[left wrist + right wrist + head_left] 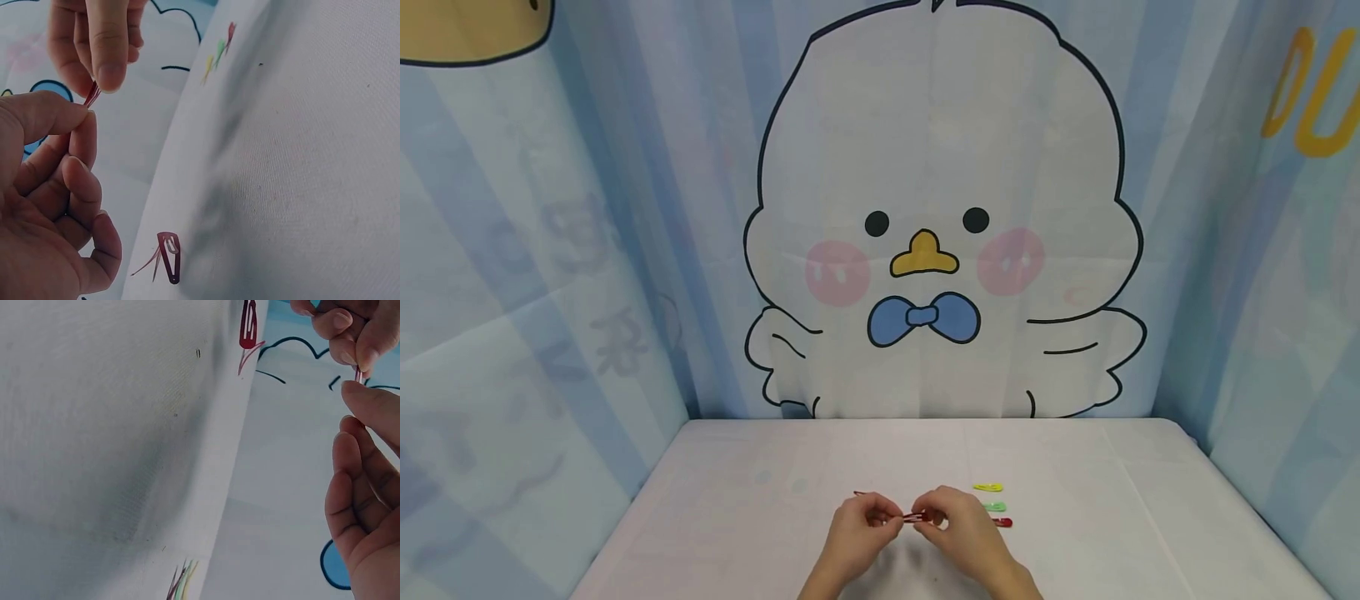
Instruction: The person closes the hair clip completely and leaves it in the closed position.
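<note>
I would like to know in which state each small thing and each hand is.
Left hand: grip pinching a slim dark red hair clip
Right hand: grip pinching the same clip
Slim dark red hair clip: held up; snapped or not, unclear
Dark red triangular hair clip: lying
Thin red strips beside it: details unclear
Yellow elongated hair clip: lying
Pale green elongated hair clip: lying, partly hidden in head view
Red elongated hair clip: likewise

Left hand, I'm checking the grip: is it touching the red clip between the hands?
Touching: the left wrist view shows the left hand pinching one end of the red clip.
</note>
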{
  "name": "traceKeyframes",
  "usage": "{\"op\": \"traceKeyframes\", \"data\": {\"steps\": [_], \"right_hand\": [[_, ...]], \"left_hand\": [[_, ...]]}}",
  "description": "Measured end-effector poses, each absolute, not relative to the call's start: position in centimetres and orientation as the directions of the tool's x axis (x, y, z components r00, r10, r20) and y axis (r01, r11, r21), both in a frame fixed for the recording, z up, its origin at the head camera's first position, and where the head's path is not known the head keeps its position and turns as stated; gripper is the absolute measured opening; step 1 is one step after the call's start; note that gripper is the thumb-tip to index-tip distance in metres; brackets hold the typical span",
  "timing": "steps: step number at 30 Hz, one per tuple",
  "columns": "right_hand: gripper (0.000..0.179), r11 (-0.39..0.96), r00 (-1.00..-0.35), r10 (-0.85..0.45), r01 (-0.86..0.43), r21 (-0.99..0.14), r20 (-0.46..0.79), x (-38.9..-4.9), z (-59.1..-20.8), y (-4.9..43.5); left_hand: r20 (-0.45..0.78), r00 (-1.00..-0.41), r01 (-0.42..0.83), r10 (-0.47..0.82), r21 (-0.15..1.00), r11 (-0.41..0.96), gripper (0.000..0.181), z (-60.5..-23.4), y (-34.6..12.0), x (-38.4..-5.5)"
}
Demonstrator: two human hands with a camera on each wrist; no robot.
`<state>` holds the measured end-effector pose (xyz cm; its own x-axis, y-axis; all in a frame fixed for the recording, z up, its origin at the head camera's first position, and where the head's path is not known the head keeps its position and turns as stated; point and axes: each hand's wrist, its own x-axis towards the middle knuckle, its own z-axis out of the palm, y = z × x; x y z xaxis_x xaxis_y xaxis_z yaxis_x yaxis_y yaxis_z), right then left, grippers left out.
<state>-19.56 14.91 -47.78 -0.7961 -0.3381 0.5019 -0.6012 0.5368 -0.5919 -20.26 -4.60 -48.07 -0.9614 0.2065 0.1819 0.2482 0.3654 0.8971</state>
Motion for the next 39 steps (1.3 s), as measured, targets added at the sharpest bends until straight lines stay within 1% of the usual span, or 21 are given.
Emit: {"op": "traceKeyframes", "data": {"steps": [5, 13, 21, 26, 29, 33, 39], "right_hand": [[0.020, 0.557, -0.775, -0.351, -0.624, -0.548, 0.526, -19.6, -47.8, 14.8], [0.020, 0.572, -0.803, -0.340, -0.590, -0.570, 0.489, -19.8, -47.7, 15.1], [0.015, 0.632, -0.861, -0.311, -0.503, -0.589, 0.402, -20.1, -47.8, 15.6], [0.017, 0.658, -0.878, -0.288, -0.471, -0.588, 0.381, -20.2, -48.0, 16.2], [0.018, 0.683, -0.894, -0.275, -0.441, -0.582, 0.354, -20.2, -48.2, 16.7], [0.020, 0.711, -0.907, -0.261, -0.412, -0.571, 0.329, -20.1, -48.4, 17.5], [0.021, 0.734, -0.915, -0.248, -0.391, -0.555, 0.318, -20.1, -48.5, 18.6]], "left_hand": [[0.171, -0.957, 0.244, 0.235, 0.911, 0.332, 0.007, -48.3, -4.9, -20.5], [0.188, -0.942, 0.275, 0.279, 0.909, 0.313, 0.018, -48.8, -5.6, -20.5], [0.171, -0.958, 0.252, 0.232, 0.887, 0.388, 0.021, -49.0, -6.8, -21.0], [0.151, -0.970, 0.218, 0.190, 0.886, 0.408, 0.023, -49.3, -7.6, -21.1], [0.123, -0.978, 0.187, 0.168, 0.876, 0.444, 0.023, -49.6, -8.2, -21.3], [0.102, -0.981, 0.171, 0.165, 0.854, 0.492, 0.023, -50.0, -9.1, -21.5], [0.057, -0.986, 0.129, 0.154, 0.848, 0.514, 0.022, -50.1, -10.1, -21.9]]}}
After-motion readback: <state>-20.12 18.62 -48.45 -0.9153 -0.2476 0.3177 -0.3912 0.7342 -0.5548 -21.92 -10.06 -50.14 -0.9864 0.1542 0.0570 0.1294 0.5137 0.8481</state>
